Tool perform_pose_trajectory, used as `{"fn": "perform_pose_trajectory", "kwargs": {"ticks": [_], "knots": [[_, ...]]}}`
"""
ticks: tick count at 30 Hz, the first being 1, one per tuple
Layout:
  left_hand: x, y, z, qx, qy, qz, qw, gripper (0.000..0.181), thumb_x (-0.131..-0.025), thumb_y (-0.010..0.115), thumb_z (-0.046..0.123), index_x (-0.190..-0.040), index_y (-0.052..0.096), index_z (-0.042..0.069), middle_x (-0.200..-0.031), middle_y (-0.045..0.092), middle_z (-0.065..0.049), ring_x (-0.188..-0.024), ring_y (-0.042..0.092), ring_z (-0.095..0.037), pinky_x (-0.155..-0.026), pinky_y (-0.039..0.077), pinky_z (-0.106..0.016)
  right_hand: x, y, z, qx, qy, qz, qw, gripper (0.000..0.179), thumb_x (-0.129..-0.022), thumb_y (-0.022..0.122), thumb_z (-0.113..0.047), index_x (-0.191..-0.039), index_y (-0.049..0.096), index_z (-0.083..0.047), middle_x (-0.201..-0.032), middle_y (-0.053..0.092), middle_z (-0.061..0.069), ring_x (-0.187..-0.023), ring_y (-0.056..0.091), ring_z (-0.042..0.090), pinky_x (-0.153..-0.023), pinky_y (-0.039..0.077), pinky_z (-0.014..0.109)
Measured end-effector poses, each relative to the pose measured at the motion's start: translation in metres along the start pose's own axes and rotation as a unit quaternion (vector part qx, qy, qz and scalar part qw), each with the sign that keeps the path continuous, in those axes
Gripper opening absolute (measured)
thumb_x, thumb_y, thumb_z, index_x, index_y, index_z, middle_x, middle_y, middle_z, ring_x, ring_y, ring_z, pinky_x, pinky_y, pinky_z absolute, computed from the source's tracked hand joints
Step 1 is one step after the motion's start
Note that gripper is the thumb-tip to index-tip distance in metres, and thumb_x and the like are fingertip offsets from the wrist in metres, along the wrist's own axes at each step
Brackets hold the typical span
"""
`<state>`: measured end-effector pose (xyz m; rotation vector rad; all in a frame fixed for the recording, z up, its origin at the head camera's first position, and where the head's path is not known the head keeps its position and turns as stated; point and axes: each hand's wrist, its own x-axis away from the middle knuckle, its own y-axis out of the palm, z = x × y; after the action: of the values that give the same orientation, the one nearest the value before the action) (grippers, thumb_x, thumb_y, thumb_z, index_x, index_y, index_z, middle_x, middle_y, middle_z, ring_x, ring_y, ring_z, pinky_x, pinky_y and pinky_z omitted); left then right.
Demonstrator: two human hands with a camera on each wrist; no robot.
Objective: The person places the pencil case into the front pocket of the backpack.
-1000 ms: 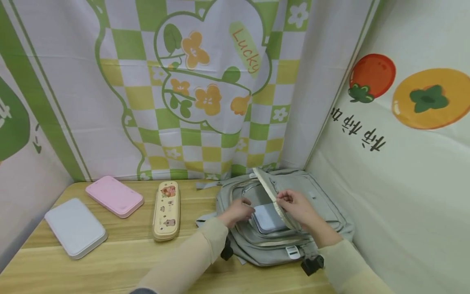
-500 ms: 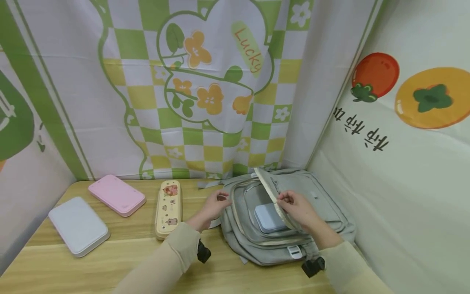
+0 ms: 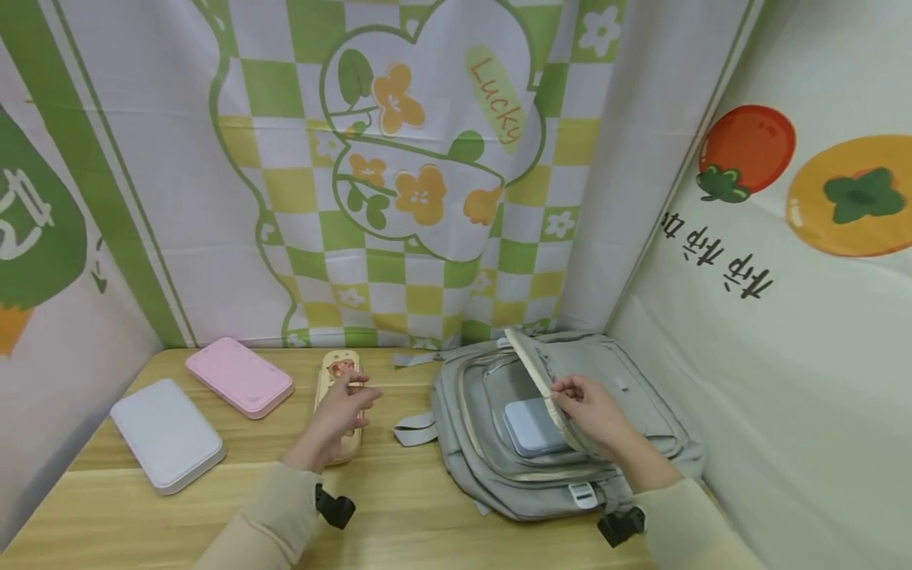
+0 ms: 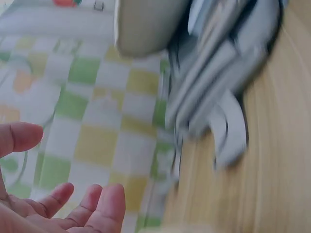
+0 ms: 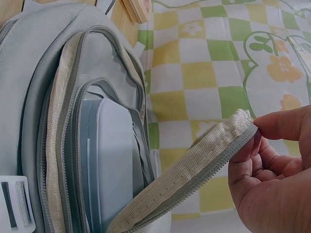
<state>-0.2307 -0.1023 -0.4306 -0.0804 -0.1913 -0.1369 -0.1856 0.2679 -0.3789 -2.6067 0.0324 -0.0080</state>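
Note:
A grey backpack [image 3: 492, 475] lies on the table with its front pocket unzipped. My right hand [image 3: 593, 408] pinches the edge of the pocket flap [image 5: 180, 170] between thumb and fingers and holds it raised. Inside the pocket sits a light blue case [image 5: 114, 155], partly covered by the flap in the head view. My left hand [image 3: 340, 416], fingers spread and holding nothing, hovers over a cream pencil case [image 3: 347, 453] with cartoon prints, hiding its middle. In the left wrist view the fingers [image 4: 109, 206] are apart, with the backpack beyond them.
Left of the pencil case lie a pink case [image 3: 241, 376] and a whitish case [image 3: 167, 435] on the wooden table [image 3: 399, 507]. A grey strap [image 3: 416, 429] sticks out from the backpack's left side. Printed curtains [image 3: 427, 301] stand behind and at both sides.
My left hand has left the pocket and the light blue case, moving left to above the pencil case, and its fingers have spread. My right hand keeps holding the flap.

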Motion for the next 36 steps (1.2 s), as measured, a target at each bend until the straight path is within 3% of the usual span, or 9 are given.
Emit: {"fn": "perform_pose_trajectory", "kwargs": {"ticks": [6,12,15,20,25,29,36], "knots": [[0.016,-0.05,-0.017,-0.045,-0.032,0.036,0.9978,0.065,-0.106,0.056,0.025,-0.153,0.024,-0.007,-0.145,0.039,-0.031,-0.13,0.044,-0.046,-0.091,0.052,-0.045,-0.001,-0.002,0.002,-0.005,-0.006,-0.01,0.9999,0.015,-0.102,0.057,-0.001,-0.112,0.058,0.011,-0.094,0.059,0.009,-0.084,0.054,0.018,-0.068,0.049,0.023],[0.024,-0.071,-0.034,-0.043,-0.061,0.052,0.9959,0.069,-0.106,0.054,0.025,-0.155,0.017,-0.009,-0.146,0.034,-0.035,-0.133,0.041,-0.05,-0.096,0.051,-0.05,-0.003,-0.002,-0.001,-0.003,-0.01,-0.015,0.9998,0.014,-0.102,0.057,0.0,-0.11,0.058,0.012,-0.091,0.059,0.008,-0.082,0.053,0.018,-0.067,0.048,0.022],[0.023,-0.075,-0.041,-0.036,-0.063,0.057,0.9957,0.072,-0.106,0.055,0.025,-0.154,0.015,-0.011,-0.146,0.032,-0.036,-0.134,0.038,-0.051,-0.102,0.045,-0.057,-0.002,-0.001,-0.003,-0.002,-0.005,-0.012,0.9999,0.014,-0.102,0.058,0.0,-0.109,0.058,0.012,-0.091,0.059,0.008,-0.082,0.053,0.017,-0.067,0.048,0.022],[0.021,-0.076,-0.054,-0.05,-0.076,0.067,0.9936,0.076,-0.105,0.058,0.028,-0.153,0.014,-0.012,-0.143,0.033,-0.036,-0.129,0.041,-0.051,-0.105,0.042,-0.059,-0.002,0.001,-0.004,0.0,0.003,-0.008,1.0,0.013,-0.102,0.058,0.0,-0.109,0.058,0.011,-0.091,0.058,0.008,-0.082,0.052,0.017,-0.066,0.048,0.022],[0.018,-0.077,-0.065,-0.052,-0.084,0.058,0.9934,0.085,-0.103,0.061,0.03,-0.152,0.008,-0.016,-0.146,0.027,-0.043,-0.134,0.035,-0.056,-0.111,0.034,-0.065,-0.001,0.001,-0.002,-0.003,0.005,-0.008,0.9999,0.012,-0.101,0.058,0.001,-0.109,0.059,0.011,-0.091,0.058,0.008,-0.082,0.052,0.017,-0.066,0.048,0.022],[0.014,-0.077,-0.07,-0.049,-0.09,0.058,0.993,0.087,-0.103,0.063,0.029,-0.153,0.006,-0.015,-0.149,0.023,-0.045,-0.138,0.03,-0.058,-0.114,0.027,-0.067,-0.002,0.001,-0.001,0.0,0.006,-0.008,1.0,0.013,-0.102,0.058,0.0,-0.109,0.059,0.01,-0.092,0.059,0.008,-0.082,0.053,0.017,-0.066,0.048,0.022],[0.007,-0.074,-0.073,-0.06,-0.095,0.061,0.9917,0.094,-0.101,0.066,0.033,-0.153,0.004,-0.016,-0.152,0.015,-0.047,-0.138,0.027,-0.061,-0.115,0.028,-0.066,0.0,0.001,-0.001,0.003,0.01,-0.008,0.9999,0.013,-0.102,0.057,0.0,-0.11,0.059,0.009,-0.093,0.059,0.009,-0.084,0.054,0.018,-0.067,0.049,0.023]]}}
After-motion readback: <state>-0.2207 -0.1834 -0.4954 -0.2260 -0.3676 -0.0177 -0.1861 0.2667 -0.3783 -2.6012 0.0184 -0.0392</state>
